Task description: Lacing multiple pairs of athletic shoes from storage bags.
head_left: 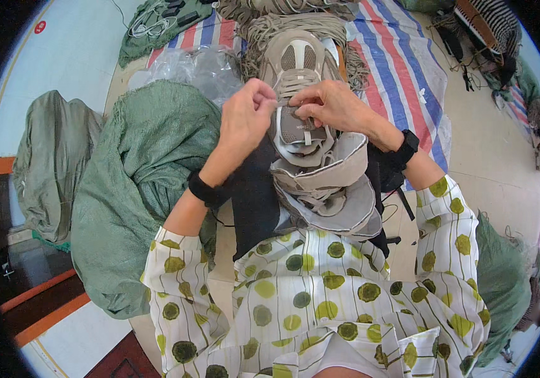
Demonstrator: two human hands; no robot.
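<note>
A taupe sneaker (319,55) lies in front of me, toe pointing away, with its lace (298,82) crossing above the dark tongue. At the shoe's left edge, my left hand (247,116) is closed in a pinch, apparently on a lace end that its fingertips partly hide. My right hand (338,108) pinches at the lace by the eyelets on the other side, its fingers bent over the tongue. Closer to me, several grey-beige shoe uppers (339,179) are stacked over my lap, their raw collar edges facing me.
Beyond the sneaker lies a thick heap of taupe laces (301,24) on a striped tarp (402,69). A large green woven sack (141,189) bulges at my left, with a clear plastic bag (197,66) behind it. Another green sack (500,283) stands at lower right.
</note>
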